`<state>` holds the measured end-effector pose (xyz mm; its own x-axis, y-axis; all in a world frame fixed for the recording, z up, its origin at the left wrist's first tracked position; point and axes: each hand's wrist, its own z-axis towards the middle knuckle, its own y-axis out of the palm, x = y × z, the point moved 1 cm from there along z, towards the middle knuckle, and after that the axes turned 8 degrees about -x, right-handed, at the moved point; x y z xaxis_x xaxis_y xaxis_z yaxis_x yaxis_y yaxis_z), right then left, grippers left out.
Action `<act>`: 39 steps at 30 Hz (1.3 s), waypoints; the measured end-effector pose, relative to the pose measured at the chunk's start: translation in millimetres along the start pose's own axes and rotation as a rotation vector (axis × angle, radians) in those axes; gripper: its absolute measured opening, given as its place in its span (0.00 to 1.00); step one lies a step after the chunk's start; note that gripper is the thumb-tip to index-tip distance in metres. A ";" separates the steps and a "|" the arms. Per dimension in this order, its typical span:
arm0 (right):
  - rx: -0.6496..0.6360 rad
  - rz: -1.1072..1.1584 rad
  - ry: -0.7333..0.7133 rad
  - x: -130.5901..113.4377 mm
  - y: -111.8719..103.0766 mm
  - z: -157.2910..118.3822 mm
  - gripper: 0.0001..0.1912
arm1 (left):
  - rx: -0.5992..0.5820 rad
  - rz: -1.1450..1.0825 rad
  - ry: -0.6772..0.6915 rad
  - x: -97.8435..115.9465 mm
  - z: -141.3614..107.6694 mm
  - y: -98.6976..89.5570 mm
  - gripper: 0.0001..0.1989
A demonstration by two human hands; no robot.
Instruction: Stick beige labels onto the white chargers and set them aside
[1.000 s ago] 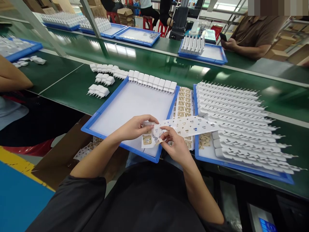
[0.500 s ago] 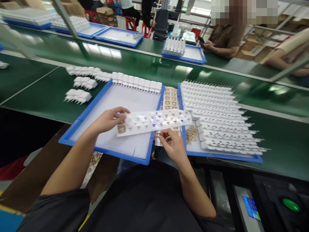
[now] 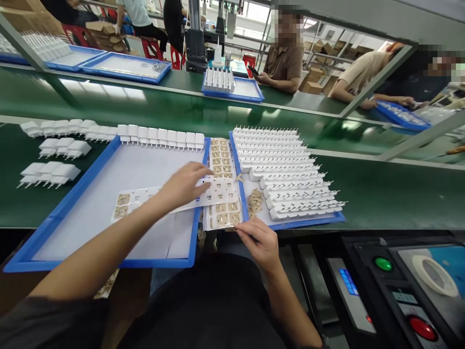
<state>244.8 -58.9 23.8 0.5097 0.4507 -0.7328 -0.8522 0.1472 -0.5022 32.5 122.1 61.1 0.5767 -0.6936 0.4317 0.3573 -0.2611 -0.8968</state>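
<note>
My left hand [image 3: 189, 184] is open, fingers apart, over a translucent backing strip [image 3: 221, 190] that lies across the left tray and a sheet of tan stickers. Two tan cut-out stickers [image 3: 122, 199] remain on the strip's left end. My right hand [image 3: 259, 240] pinches at the near right corner of the sheet of tan stickers [image 3: 222, 219], which lies between two trays. To the right is a small pile of loose tan pieces [image 3: 255, 200]. Beyond it, rows of white plug adapters [image 3: 286, 169] fill much of the right tray.
The blue-rimmed left tray [image 3: 65, 223] has one row of white adapters [image 3: 160, 136] along its far edge. More adapters [image 3: 49, 173] sit on the green bench at left. A machine panel with a green button [image 3: 383, 264] is at right. Co-workers sit across the bench.
The strip has come down onto the left tray and sticker sheet. My left hand has moved right along it and opened. My right hand has moved to the sheet's near corner. The view has shifted right.
</note>
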 end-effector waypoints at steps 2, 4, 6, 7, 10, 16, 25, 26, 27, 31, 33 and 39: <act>0.012 -0.033 -0.023 -1.2 -3.6 -3.8 0.13 | 0.033 0.057 0.149 33.7 43.5 20.0 0.17; 0.040 -0.053 -0.014 -2.1 -7.8 -7.8 0.12 | 0.094 0.138 0.178 56.9 82.1 40.9 0.21; 0.056 -0.051 0.018 -2.1 -12.4 -12.1 0.09 | 0.109 0.207 0.179 70.4 111.8 60.5 0.25; 0.053 -0.042 0.028 -1.6 -14.6 -14.3 0.08 | 0.107 0.238 0.171 74.3 122.6 68.7 0.25; 0.015 -0.019 0.033 3.0 -19.4 -19.8 0.07 | 0.094 0.285 0.145 79.0 138.5 81.7 0.16; 0.059 0.017 0.078 15.8 -19.3 -23.8 0.04 | 0.117 -0.104 0.156 70.8 101.2 40.5 0.12; 0.006 0.368 -0.014 0.9 16.1 1.1 0.06 | 0.087 -1.387 -0.215 51.6 -59.8 7.9 0.21; -0.013 0.417 -0.028 -4.0 22.9 5.8 0.05 | 0.119 -1.489 -0.258 53.3 -71.9 13.9 0.22; -0.039 0.464 -0.043 -9.5 29.4 10.6 0.04 | 0.152 -1.579 -0.302 54.9 -81.6 20.5 0.25; -0.144 0.581 -0.090 -29.9 48.7 27.4 0.04 | 0.239 -1.747 -0.352 54.1 -101.7 45.1 0.36; -0.146 0.597 -0.065 -34.2 53.2 32.9 0.04 | 0.273 -1.700 -0.314 48.7 -105.9 53.3 0.28; -0.084 0.600 0.116 -25.0 61.8 36.8 0.02 | 0.396 -1.238 -0.199 37.4 -116.0 61.8 0.17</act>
<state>175.0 -28.7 27.9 -0.0419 0.3345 -0.9415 -0.9845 -0.1744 -0.0181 -9.0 2.1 10.6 -0.2003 -0.0201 0.9795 0.8944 -0.4119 0.1744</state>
